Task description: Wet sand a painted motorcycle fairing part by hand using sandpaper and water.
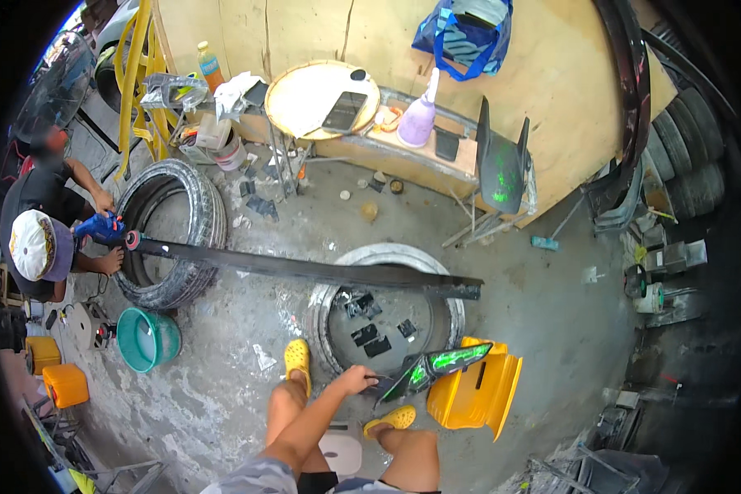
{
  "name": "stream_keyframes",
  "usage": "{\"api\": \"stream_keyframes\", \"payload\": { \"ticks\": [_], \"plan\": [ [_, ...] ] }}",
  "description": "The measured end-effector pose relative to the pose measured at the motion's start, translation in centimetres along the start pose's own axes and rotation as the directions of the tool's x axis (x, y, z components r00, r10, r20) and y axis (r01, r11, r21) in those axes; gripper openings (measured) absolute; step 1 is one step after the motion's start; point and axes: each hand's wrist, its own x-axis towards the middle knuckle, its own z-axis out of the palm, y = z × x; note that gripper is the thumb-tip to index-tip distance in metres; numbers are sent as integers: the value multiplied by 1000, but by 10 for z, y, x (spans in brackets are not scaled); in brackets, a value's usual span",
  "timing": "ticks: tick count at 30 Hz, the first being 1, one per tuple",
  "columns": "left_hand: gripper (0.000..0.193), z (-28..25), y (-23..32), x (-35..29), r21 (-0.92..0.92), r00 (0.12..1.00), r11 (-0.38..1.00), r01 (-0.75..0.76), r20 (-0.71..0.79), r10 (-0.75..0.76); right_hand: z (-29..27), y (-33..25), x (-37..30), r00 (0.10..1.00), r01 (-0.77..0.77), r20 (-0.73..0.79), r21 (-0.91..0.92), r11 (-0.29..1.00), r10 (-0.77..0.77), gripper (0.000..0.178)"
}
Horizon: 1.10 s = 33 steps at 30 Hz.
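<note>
My left hand (356,380) is closed on the thin end of a black plastic panel (436,366) with bright green patches. The panel slants up to the right, its far end over a yellow plastic bin-like piece (473,383). Just beyond lies a tire (321,329) flat on the floor, with several dark sheets of sandpaper (376,344) inside it. One end of a long black trim strip (346,272) rests across this tire. My right hand is not in view.
At the left a crouching person (41,189) holds a blue power tool (100,229) by the strip's other end, over a second tire (210,206). A teal bucket (148,339) stands nearby. Beyond are a bench (346,148) and another green-patched panel (500,165). A stool (342,453) is between my legs.
</note>
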Motion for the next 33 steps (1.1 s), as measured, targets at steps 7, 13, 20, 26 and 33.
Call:
{"api": "stream_keyframes", "payload": {
  "ticks": [7,13,20,26,33],
  "plan": [
    [27,8,-28,-16,-311,988,947,-80,-148,35,-34,-46,75,985,41,172,-92,995,-24,41],
    [31,1,-41,-18,-221,999,975,-10,-32,3,-22,-87,96,950,-23,307,-121,992,59,41],
    [31,-37,-40,14,-274,996,959,-72,34,84,-13,-135,113,895,-75,417,-206,976,157,41],
    [31,-57,-68,33,-256,988,966,-33,141,71,-121,-251,158,986,-10,168,-78,997,23,24],
    [34,-58,-84,42,-228,994,974,-2,108,27,-268,-450,232,389,486,-547,-563,669,-742,15]
  ]
}}
